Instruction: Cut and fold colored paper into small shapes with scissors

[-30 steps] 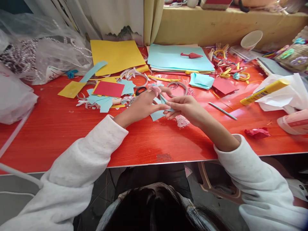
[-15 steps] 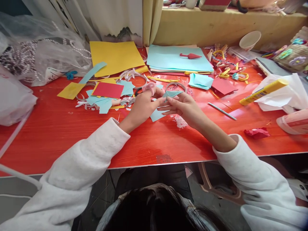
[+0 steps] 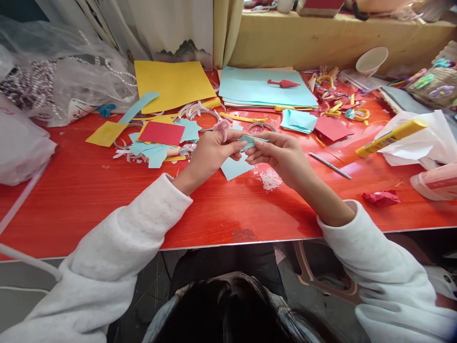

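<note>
A small folded blue paper (image 3: 250,141) is pinched between both hands above the red table (image 3: 221,214). My left hand (image 3: 216,155) grips its left end with thumb and fingers; pink scissor handles (image 3: 223,127) hang on that same hand. My right hand (image 3: 282,155) holds the paper's right side between thumb and forefinger, the other fingers curled below. Under the hands lies a blue paper square (image 3: 236,166). Left of them, a red paper square (image 3: 161,134) rests on blue and yellow scraps.
Yellow sheets (image 3: 173,85) and a blue stack (image 3: 264,88) with a red paper piece lie at the back. On the right are a pencil (image 3: 330,166), a yellow glue stick (image 3: 392,138), crumpled red paper (image 3: 382,197) and a pink container (image 3: 437,182). Plastic bags (image 3: 24,143) sit left.
Both hands have shifted slightly, and the thumbs now press on the folded blue paper from either side. More of the blue square under them shows.
</note>
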### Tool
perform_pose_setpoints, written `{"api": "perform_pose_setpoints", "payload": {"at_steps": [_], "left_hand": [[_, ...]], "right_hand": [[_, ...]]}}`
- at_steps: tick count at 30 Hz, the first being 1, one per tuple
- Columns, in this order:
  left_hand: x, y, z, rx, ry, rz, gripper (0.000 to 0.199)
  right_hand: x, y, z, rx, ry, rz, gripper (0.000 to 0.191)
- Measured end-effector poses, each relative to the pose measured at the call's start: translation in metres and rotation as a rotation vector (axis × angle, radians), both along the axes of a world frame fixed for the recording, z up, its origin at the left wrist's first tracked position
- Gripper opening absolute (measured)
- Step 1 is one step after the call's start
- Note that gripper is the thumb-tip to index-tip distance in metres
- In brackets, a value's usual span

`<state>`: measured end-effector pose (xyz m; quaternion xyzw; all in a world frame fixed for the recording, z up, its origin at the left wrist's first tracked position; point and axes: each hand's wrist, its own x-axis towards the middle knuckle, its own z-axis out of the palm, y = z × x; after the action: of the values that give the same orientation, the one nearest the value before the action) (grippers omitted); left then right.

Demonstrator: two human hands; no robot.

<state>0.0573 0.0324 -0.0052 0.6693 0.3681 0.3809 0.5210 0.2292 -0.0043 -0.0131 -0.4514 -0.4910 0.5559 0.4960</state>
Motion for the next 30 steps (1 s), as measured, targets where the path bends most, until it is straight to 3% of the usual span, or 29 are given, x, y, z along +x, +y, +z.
{"api": "perform_pose_setpoints", "payload": {"at_steps": [7,15,24,30], "left_hand": [[0.0006,0.0024,-0.0067,-0.12,-0.135,0.041,0.023],[-0.0034,0.0055,-0.0004,-0.172,-0.023,-0.096,0.024],[-0.0055,0.0082,-0.0065,-0.255,-0.137,-0.074,0.022],[-0.0021,0.0042,-0.004,-0.173,-0.073,-0.114,0.024]], "right_hand": [[0.0029,0.0008,-0.0001,-0.021,0.048,0.009,0.017],[0.0052,0.0018,-0.002,-0.115,0.08,0.061,0.016],[0.0047,0.0021,-0.0018,-0.093,0.08,0.051,0.018],[0.0042,0.001,-0.0025,-0.069,0.054,-0.01,0.018]]}}
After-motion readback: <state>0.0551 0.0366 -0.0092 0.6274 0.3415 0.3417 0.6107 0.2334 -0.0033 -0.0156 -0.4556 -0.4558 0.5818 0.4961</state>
